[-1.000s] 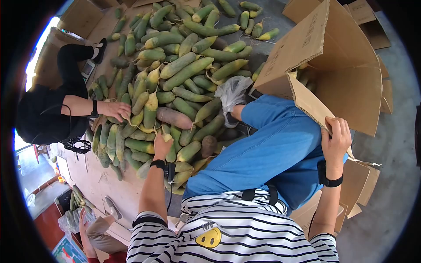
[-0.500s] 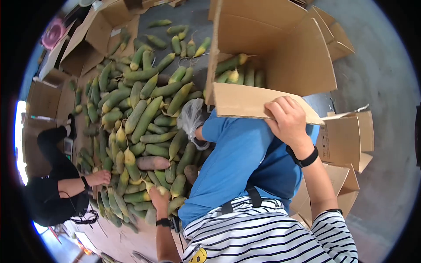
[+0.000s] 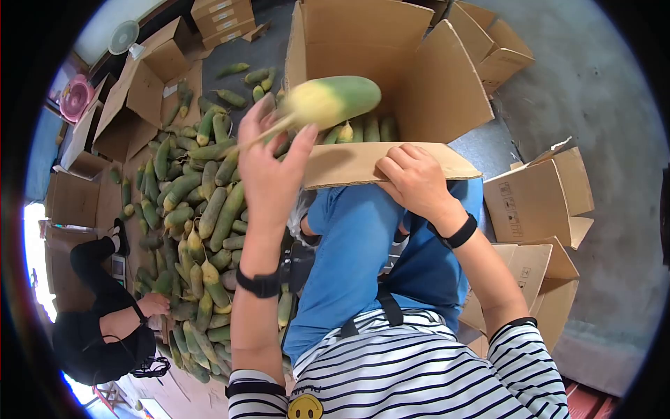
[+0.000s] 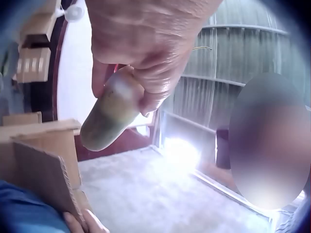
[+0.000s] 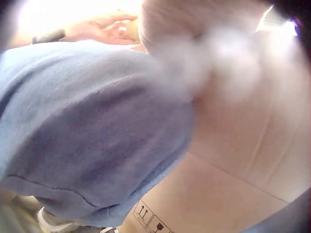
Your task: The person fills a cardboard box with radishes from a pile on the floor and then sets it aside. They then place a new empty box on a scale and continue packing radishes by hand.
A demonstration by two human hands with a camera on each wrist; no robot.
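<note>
In the head view my left hand (image 3: 271,164) holds a green radish (image 3: 352,96) by its pale yellow end, near the front of an open cardboard box (image 3: 363,42). The radish is blurred, its thin root trailing back over the hand. The left wrist view shows thumb and fingers around the top of the same radish (image 4: 109,119), its body pointing down. My right hand (image 3: 415,178) grips the edge of the box's near flap (image 3: 342,162), fingers over the top. Several green radishes (image 3: 372,129) lie inside the box, partly hidden behind the flap.
A large heap of green radishes (image 3: 185,188) covers the floor at left. Another person's hand (image 3: 153,304) touches the heap's left edge. More open cardboard boxes (image 3: 534,192) stand at right and at back left. My knee (image 3: 356,216) is under the flap.
My left hand has come up from the heap with a green radish and moved to the box front. My right hand still holds the flap, while the head view has turned toward the box.
</note>
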